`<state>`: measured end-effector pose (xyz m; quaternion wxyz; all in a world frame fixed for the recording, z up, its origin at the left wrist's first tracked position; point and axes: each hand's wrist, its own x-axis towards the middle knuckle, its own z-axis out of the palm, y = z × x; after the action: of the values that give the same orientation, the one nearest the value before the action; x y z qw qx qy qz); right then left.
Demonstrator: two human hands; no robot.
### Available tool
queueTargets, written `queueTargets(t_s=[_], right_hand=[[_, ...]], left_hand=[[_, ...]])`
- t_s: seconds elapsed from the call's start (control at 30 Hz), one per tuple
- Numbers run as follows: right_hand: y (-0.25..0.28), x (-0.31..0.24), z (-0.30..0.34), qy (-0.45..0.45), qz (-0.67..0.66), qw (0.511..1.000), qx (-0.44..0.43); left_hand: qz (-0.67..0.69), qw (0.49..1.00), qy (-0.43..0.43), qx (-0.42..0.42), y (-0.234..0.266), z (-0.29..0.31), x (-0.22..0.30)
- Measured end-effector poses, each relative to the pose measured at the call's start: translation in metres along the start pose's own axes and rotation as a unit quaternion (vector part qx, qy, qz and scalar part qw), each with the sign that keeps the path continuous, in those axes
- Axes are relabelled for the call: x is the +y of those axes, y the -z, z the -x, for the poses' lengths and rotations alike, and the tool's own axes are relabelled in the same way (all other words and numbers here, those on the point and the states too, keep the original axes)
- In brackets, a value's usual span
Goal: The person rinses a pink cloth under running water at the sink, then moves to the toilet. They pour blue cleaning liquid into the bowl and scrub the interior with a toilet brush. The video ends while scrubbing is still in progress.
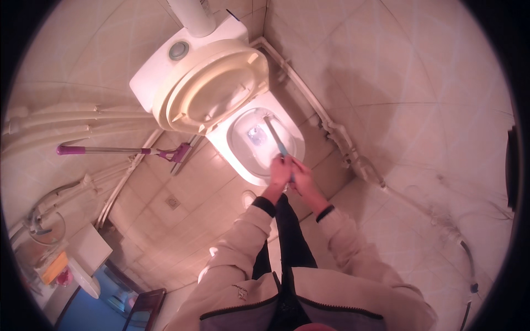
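A white toilet point(250, 176) stands ahead of me with its yellowed seat and lid point(175, 91) raised against the tank. Both my hands close around the handle of a long toilet brush point(275, 135), whose grip is blue and whose shaft is pale. My left hand point(279, 173) and my right hand point(303, 181) sit side by side over the near edge of the bowl. The brush slants away from me, its far end against the inner wall at the back right. Its head is hard to make out in the glare. A little water point(256, 135) shines at the bottom.
Left of the toilet, a sponge mop point(113, 150) with purple ends leans by pipes point(66, 121). A white bottle-like container point(193, 16) stands on the tank. More pipes point(301, 83) run along the right wall. A floor drain point(173, 202) and a blue tub point(91, 309) lie at left.
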<state>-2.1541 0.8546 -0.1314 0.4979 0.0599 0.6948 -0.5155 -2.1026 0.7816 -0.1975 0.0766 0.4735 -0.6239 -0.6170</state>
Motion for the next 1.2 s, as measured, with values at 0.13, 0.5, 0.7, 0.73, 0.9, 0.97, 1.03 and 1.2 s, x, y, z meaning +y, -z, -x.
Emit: queueTargets(t_s=[0.13,0.5,0.7,0.73,0.9,0.97,1.03,1.2], right_hand=[[0.012,0.047,0.093,-0.087,-0.099,0.987,0.096],[0.013,0.044,0.035,-0.008,-0.161,0.987,0.003],[-0.004,0.077,0.131,-0.181,-0.254,0.941,0.13],[-0.006,0.078,0.124,-0.125,-0.284,0.946,0.09],[0.004,0.065,0.023,-0.103,-0.307,0.946,0.028],[0.008,0.072,0.034,-0.118,-0.301,0.945,0.046],[0.007,0.088,0.088,-0.052,-0.252,0.964,0.063],[-0.006,0.1,0.107,-0.117,-0.266,0.953,0.091]], left_hand=[[-0.113,0.967,0.076,-0.214,-0.014,0.079,-0.028],[-0.075,0.986,0.059,-0.139,-0.011,0.031,-0.018],[-0.205,0.94,0.047,-0.267,-0.001,0.11,-0.053],[-0.202,0.944,0.041,-0.257,0.002,0.102,-0.053],[-0.207,0.964,0.039,-0.164,-0.011,0.01,-0.04],[-0.217,0.953,0.03,-0.208,-0.015,0.021,-0.043],[-0.254,0.923,-0.014,-0.289,-0.01,0.07,-0.054],[-0.207,0.949,0.043,-0.233,0.0,0.099,-0.064]])
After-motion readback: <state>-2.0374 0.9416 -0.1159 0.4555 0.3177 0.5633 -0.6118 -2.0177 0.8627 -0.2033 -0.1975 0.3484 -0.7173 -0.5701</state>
